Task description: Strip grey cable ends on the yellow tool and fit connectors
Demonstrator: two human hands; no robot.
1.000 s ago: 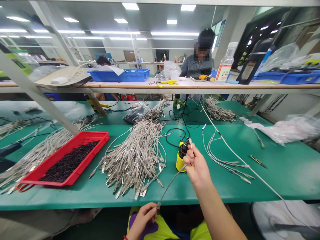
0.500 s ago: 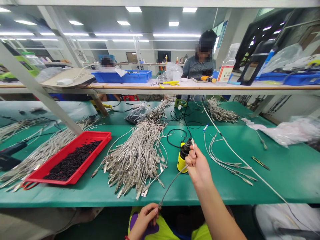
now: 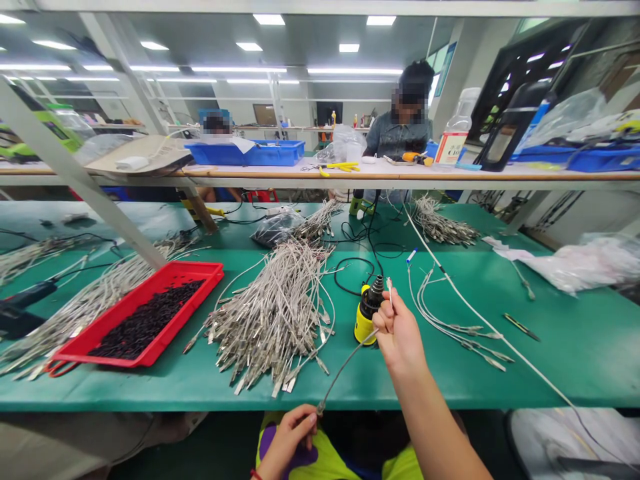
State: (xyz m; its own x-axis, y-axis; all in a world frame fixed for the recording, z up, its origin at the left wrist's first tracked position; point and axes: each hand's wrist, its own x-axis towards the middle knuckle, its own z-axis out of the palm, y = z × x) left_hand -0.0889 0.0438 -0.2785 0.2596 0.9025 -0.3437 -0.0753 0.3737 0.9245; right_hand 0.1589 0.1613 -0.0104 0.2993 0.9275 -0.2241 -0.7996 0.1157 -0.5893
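Moved slightly right since the earlier frame, the right hand (image 3: pixel 400 343) hangs over a long green workbench (image 3: pixel 575 367). At far left, a shallow red plastic tray (image 3: pixel 195 275) holds a heap of small black pieces, with a loose bundle of grey metal-tipped cables (image 3: pixel 85 320) running beside and under it. Right of the tray lies a large heap of the same cables (image 3: pixel 273 320). Below the bench edge, the left hand (image 3: pixel 287 440) has its curled fingers (image 3: pixel 306 421) pinching a thin grey cable (image 3: pixel 345 373) near its lower end. That cable rises across the bench edge to the right hand, whose fingers (image 3: pixel 385 321) are curled and pressed together, pinching it close to its metal tip, which points upward. Just left of those fingers stands a yellow-and-black handheld tool (image 3: pixel 367 313), its black cord looping behind it. Farther right lie a few loose metal-tipped cables (image 3: pixel 450 327) and a thick white cable (image 3: pixel 500 337). Across the room, a co-worker in a grey shirt (image 3: pixel 400 137) sits at another bench.
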